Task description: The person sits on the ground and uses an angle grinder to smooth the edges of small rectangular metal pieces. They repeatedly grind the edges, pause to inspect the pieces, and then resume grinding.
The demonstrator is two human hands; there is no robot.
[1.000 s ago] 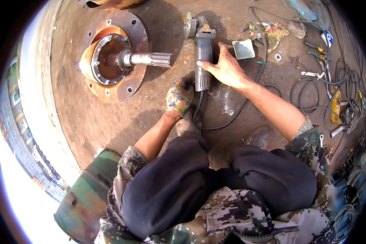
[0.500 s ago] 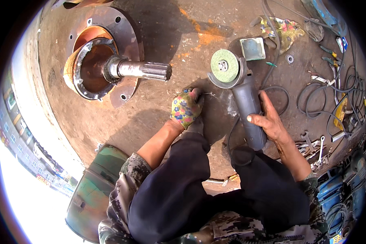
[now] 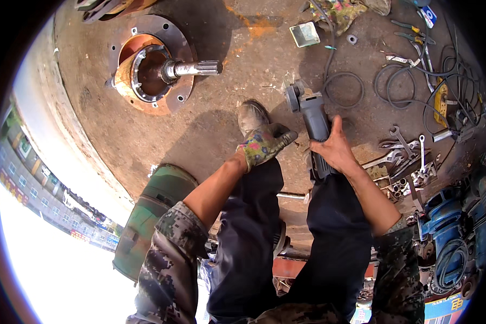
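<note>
My right hand [image 3: 335, 150], bare, wraps round the dark grey body of an angle grinder [image 3: 315, 120], thumb on the near side. The grinder's head points away from me and its disc [image 3: 293, 99] shows nearly edge-on. My left hand [image 3: 264, 144] wears a flowered work glove with darkened fingers. Its thumb and fingers reach toward the grinder, a little apart from each other, with nothing visible in them. It is above my left knee, short of the tool. Just beyond it a worn shoe [image 3: 252, 116] rests on the ground.
A rusty flanged housing [image 3: 186, 51] with a splined shaft [image 3: 197, 68] lies far left. A green metal drum [image 3: 159, 200] stands near left. At right are coiled cables [image 3: 394, 102], wrenches [image 3: 402, 139] and pliers [image 3: 407, 38]. A small square tray [image 3: 304, 34] and a cloth glove [image 3: 340, 15] lie at the far side.
The grinder has turned from its green disc face showing to nearly edge-on. My left hand has risen from beside my foot, loosened from a fist and moved right. The view has shifted.
</note>
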